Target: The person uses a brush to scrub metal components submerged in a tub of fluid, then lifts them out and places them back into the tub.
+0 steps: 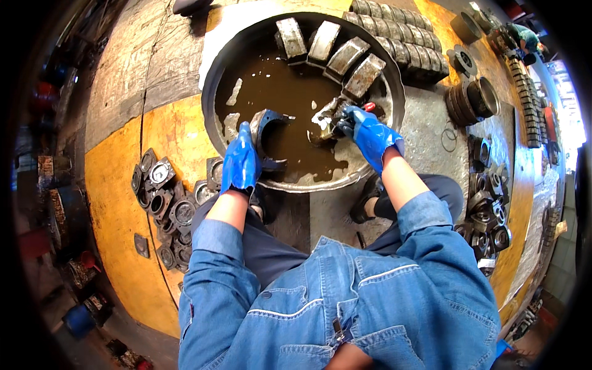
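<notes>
While hands stand apart, curved part lies between, against left.

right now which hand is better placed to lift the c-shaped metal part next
Left, probably: the left hand appears to touch the c-shaped metal part, while the right hand is toward the other side of the basin, near a red object.

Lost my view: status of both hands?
Left hand against C-shaped metal piece. Right hand at dark part, grip unclear. Brown liquid in basin; metal blocks along far right wall.

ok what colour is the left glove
The left glove is bright blue, seen best in the head view.
</notes>
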A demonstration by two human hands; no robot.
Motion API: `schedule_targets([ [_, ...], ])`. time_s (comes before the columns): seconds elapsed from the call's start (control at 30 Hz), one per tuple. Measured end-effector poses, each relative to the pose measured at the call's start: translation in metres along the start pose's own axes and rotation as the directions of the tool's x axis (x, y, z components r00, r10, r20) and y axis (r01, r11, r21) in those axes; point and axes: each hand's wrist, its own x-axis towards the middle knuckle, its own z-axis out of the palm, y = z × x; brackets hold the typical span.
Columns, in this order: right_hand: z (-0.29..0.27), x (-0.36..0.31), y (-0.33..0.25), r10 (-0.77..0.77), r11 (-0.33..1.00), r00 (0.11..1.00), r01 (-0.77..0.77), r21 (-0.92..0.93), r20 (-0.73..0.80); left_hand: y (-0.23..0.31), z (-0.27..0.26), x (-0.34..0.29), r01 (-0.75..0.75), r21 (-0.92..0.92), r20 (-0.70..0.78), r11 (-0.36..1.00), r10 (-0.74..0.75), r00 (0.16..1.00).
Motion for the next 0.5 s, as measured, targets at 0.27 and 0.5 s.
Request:
schedule_targets([
  [0.27,0.128,-0.048,-0.001,-0.12,0.937,0.963,0.191,-0.293,0.242,-0.001,-0.009,-0.006,-0.009,0.192,0.037,0.981,0.002,0.999],
  [0.5,0.125,-0.008,0.003,-0.161,0.678,0.817,0.5,-0.539,0.554,0.001,-0.009,-0.006,-0.026,0.191,0.038,0.981,0.019,0.999],
])
